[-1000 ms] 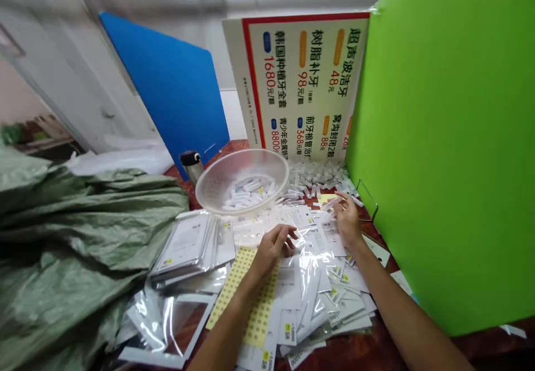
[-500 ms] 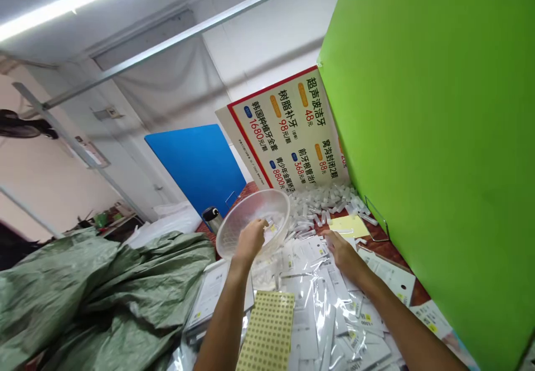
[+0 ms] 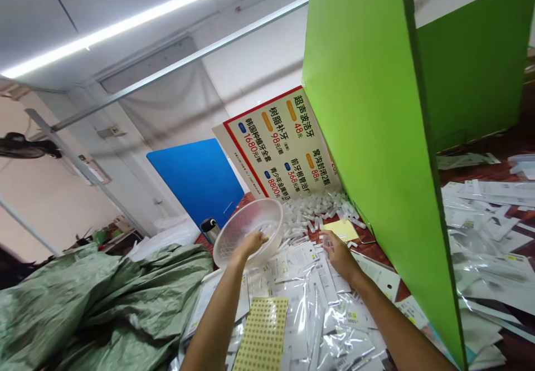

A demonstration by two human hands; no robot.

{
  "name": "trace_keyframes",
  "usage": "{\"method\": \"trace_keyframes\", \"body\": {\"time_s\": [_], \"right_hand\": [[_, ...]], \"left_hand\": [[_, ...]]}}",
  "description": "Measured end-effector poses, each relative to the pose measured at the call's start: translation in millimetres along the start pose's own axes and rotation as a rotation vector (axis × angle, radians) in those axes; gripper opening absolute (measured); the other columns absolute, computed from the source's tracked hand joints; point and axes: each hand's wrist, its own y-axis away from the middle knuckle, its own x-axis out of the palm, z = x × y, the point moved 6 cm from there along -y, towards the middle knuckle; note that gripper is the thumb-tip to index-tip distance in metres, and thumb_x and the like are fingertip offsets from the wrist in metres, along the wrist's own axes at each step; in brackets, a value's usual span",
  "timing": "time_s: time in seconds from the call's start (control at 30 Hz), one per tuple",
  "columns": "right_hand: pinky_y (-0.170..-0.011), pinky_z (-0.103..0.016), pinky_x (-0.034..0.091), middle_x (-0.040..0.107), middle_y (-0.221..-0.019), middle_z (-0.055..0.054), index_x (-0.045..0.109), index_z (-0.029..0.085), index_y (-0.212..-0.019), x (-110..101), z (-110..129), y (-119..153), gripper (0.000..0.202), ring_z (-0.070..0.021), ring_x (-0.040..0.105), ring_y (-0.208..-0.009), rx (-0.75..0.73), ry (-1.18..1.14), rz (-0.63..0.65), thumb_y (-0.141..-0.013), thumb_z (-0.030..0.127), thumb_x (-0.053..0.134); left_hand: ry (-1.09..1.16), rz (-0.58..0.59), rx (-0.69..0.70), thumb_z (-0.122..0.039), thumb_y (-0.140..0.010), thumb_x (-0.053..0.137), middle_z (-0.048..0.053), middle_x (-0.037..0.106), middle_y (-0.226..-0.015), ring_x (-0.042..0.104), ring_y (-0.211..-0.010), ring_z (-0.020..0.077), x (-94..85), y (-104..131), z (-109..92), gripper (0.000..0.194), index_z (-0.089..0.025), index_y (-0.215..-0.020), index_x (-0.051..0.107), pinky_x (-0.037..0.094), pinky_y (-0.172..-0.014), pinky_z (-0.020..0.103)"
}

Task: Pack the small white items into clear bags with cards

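My left hand (image 3: 251,243) reaches over the near rim of a translucent plastic basket (image 3: 228,232), its fingers bent together at some small pieces inside; what they hold is too small to name. Out to the right, my right hand (image 3: 337,253) has its thumb and fingers apart beside a yellow paper (image 3: 340,229). Whether a small clear piece near its fingertips is held is unclear. Below the hands lie white cards in clear bags (image 3: 296,304) and a yellow sheet of round stickers (image 3: 262,335). Many small clear tubes (image 3: 309,206) are heaped behind.
A green partition (image 3: 376,137) stands on the right, with more bagged cards (image 3: 493,248) beyond it. At the back are a printed sign board (image 3: 280,142), a blue panel (image 3: 196,176) and a dark-topped bottle (image 3: 210,229). Green cloth (image 3: 125,304) is bunched at the left.
The view has turned right, showing the far side of the green partition. My left hand remains in the basket. My right hand stays near the yellow paper, its fingers a little more spread.
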Motion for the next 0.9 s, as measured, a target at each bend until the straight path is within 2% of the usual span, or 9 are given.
{"method": "trace_keyframes", "body": {"time_s": [0.1, 0.2, 0.27, 0.3, 0.33, 0.4, 0.57, 0.7, 0.9], "right_hand": [[-0.092, -0.043, 0.052, 0.069, -0.101, -0.005, 0.057, 0.023, -0.119, 2, -3, -1, 0.042, -0.0240, 0.069, -0.093, 0.116, -0.171, -0.012, -0.078, 0.027, 0.054], [-0.088, -0.043, 0.055, 0.070, -0.094, -0.003, 0.056, 0.024, -0.118, 4, 0, 0, 0.049, -0.0249, 0.071, -0.088, 0.244, -0.485, 0.001, -0.072, 0.035, 0.067], [-0.088, -0.043, 0.055, 0.070, -0.097, -0.005, 0.056, 0.024, -0.116, 8, 5, 4, 0.054, -0.0252, 0.072, -0.090, 0.362, -0.723, 0.095, -0.069, 0.038, 0.077], [-0.090, -0.042, 0.055, 0.071, -0.098, -0.006, 0.058, 0.023, -0.115, 10, 9, 7, 0.054, -0.0245, 0.072, -0.090, 0.421, -0.823, 0.166, -0.068, 0.038, 0.080], [-0.092, -0.041, 0.055, 0.071, -0.099, -0.006, 0.059, 0.022, -0.113, 12, 14, 11, 0.053, -0.0233, 0.072, -0.090, 0.473, -0.900, 0.246, -0.068, 0.037, 0.083], [-0.093, -0.037, 0.054, 0.071, -0.096, -0.006, 0.063, 0.020, -0.110, 15, 24, 20, 0.049, -0.0204, 0.071, -0.086, 0.545, -0.975, 0.412, -0.067, 0.031, 0.084], [-0.084, -0.032, 0.055, 0.071, -0.091, -0.006, 0.067, 0.015, -0.109, 30, 40, 42, 0.047, -0.0178, 0.072, -0.079, 0.632, -0.943, 0.719, -0.066, 0.023, 0.082], [-0.078, -0.029, 0.056, 0.073, -0.093, -0.008, 0.066, 0.014, -0.103, 40, 38, 47, 0.043, -0.0183, 0.073, -0.082, 0.652, -0.879, 0.768, -0.071, 0.035, 0.085], [-0.060, -0.021, 0.049, 0.069, -0.082, -0.001, 0.065, 0.015, -0.109, 37, 31, 46, 0.053, -0.0103, 0.065, -0.063, 0.655, -0.780, 0.715, -0.067, 0.035, 0.090]], "left_hand": [[0.017, -0.066, 0.007, -0.036, -0.092, 0.052, 0.009, 0.071, -0.078, 0.063, -0.072, 0.0226, -17.1, 6, 0, 0.032, -0.015, -0.074, 0.066, 0.044, -0.065, 0.028], [0.033, -0.199, 0.039, -0.038, -0.100, 0.044, 0.010, 0.072, -0.088, 0.065, -0.079, 0.0215, -35.5, 29, -16, 0.037, -0.013, -0.087, 0.068, 0.046, -0.070, 0.028], [0.051, -0.291, 0.156, -0.039, -0.102, 0.043, 0.009, 0.072, -0.094, 0.066, -0.087, 0.0199, -40.0, 53, -39, 0.037, -0.015, -0.096, 0.070, 0.048, -0.078, 0.027], [0.080, -0.334, 0.347, -0.038, -0.101, 0.049, 0.008, 0.072, -0.096, 0.066, -0.088, 0.0198, -38.8, 69, -59, 0.030, -0.017, -0.101, 0.072, 0.049, -0.080, 0.028], [0.094, -0.330, 0.540, -0.036, -0.100, 0.054, 0.007, 0.073, -0.100, 0.067, -0.089, 0.0195, -32.5, 84, -77, 0.026, -0.022, -0.111, 0.072, 0.050, -0.082, 0.029], [0.069, -0.339, 0.725, -0.031, -0.099, 0.056, 0.005, 0.073, -0.094, 0.067, -0.082, 0.0183, -13.4, 107, -100, 0.028, -0.028, -0.125, 0.068, 0.051, -0.078, 0.029], [0.038, -0.331, 0.712, -0.022, -0.097, 0.059, 0.006, 0.071, -0.087, 0.066, -0.073, 0.0183, 52.1, 112, -111, 0.033, -0.024, -0.130, 0.065, 0.052, -0.068, 0.027], [0.026, -0.297, 0.711, -0.014, -0.096, 0.056, 0.006, 0.069, -0.089, 0.065, -0.077, 0.0191, 91.1, 108, -104, 0.040, -0.024, -0.135, 0.060, 0.053, -0.071, 0.029], [-0.037, -0.395, 0.727, -0.010, -0.095, 0.050, 0.006, 0.063, -0.095, 0.060, -0.081, 0.0195, 98.7, 117, -92, 0.057, -0.028, -0.148, 0.045, 0.053, -0.073, 0.031]]}}
